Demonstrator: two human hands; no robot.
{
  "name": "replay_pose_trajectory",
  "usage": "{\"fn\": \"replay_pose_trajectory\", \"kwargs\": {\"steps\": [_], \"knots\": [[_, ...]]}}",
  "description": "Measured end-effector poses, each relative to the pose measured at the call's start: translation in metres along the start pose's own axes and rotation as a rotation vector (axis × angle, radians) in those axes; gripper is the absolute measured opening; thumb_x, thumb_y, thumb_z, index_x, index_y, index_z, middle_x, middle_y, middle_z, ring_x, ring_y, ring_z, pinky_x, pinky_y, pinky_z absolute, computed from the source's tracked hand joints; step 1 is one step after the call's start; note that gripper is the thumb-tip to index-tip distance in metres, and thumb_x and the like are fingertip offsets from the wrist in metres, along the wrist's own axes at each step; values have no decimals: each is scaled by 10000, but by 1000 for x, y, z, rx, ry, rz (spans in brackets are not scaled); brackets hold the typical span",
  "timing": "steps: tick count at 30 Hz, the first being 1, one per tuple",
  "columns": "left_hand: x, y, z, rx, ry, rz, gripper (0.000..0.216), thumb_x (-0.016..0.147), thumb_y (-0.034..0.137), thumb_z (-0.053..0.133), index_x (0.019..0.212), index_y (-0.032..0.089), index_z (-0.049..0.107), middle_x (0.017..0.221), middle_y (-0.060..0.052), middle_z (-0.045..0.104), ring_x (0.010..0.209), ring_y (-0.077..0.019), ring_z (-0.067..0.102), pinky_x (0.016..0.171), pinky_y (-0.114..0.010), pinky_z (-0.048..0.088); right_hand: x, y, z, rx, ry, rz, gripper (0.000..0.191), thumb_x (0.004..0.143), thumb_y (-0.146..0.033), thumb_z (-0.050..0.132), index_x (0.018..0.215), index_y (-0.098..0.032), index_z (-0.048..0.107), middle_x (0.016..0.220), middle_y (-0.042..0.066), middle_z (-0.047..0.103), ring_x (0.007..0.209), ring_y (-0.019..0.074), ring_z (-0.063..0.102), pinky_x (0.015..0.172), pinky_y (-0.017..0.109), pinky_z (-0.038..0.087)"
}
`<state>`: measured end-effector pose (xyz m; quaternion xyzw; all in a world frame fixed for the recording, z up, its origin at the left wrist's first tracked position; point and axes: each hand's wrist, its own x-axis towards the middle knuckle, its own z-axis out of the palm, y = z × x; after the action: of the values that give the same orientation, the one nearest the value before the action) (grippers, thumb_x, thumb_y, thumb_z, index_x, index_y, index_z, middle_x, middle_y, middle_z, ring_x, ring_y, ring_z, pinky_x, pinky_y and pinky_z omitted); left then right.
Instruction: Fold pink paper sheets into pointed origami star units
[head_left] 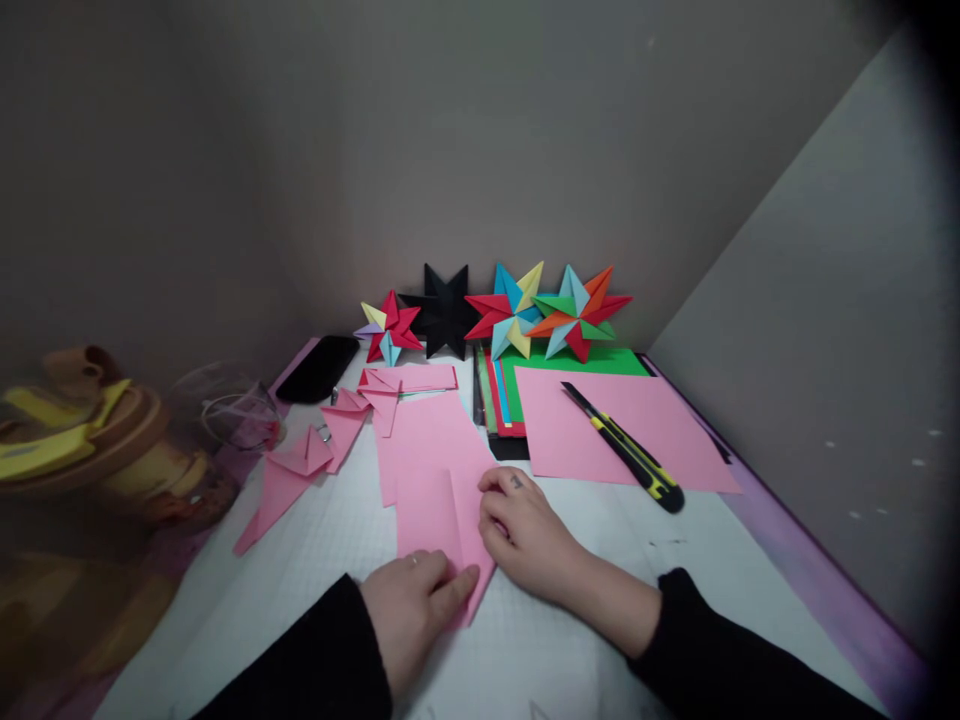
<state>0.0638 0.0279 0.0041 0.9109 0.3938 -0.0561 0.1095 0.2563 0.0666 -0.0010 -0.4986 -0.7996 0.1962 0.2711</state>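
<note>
White gridded work mat lying under both hands.
Left hand and right hand are pressing flat, fingers uncurled, on the folded pink paper sheet (its near corner is hiding beneath them); blurred objects at left are staying unreadable.

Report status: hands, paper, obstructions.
Left hand and right hand both pressing the pink paper flat. Utility knife apart, right. Nothing obstructing.
</note>
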Motion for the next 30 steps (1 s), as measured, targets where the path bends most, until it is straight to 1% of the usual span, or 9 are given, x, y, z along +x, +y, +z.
{"fn": "replay_pose_trajectory", "kwargs": {"steps": [9, 14, 20, 26, 30], "knots": [[0, -1, 2, -1, 38, 14, 463, 875, 118, 401, 1292, 314, 445, 944, -48, 619, 815, -214, 562, 677, -301, 440, 1, 0, 0, -17, -10, 10, 136, 729, -77, 517, 642, -180, 495, 957, 58, 514, 965, 212, 465, 849, 386, 394], [-1, -1, 3, -17, 66, 5, 488, 855, 104, 421, 1291, 323, 446, 932, -49, 614, 807, -216, 557, 680, -309, 437, 1, -1, -1, -22, -26, 9, 138, 731, -71, 509, 647, -178, 488, 967, 57, 513, 979, 209, 461, 859, 380, 388], [-1, 1, 2, -4, 56, -21, 471, 865, 103, 416, 1281, 318, 466, 928, -43, 618, 812, -202, 560, 686, -289, 442, 1, -1, 0, -12, -17, 15, 132, 733, -81, 517, 649, -178, 489, 966, 51, 509, 977, 204, 459, 861, 374, 383], [0, 1, 2, -13, 37, -19, 508, 842, 91, 453, 1295, 322, 439, 974, -37, 615, 834, -207, 566, 719, -309, 454, 1, -1, 0, -27, -9, 4, 128, 737, -83, 516, 654, -179, 505, 958, 54, 510, 972, 207, 461, 857, 380, 383], [-1, 1, 0, -14, 42, -20, 468, 857, 119, 431, 1280, 319, 460, 963, -46, 617, 827, -211, 569, 704, -311, 457, 1, 0, 0, -34, -8, -2, 128, 737, -86, 519, 652, -181, 507, 956, 56, 511, 972, 211, 463, 855, 389, 390]]}}
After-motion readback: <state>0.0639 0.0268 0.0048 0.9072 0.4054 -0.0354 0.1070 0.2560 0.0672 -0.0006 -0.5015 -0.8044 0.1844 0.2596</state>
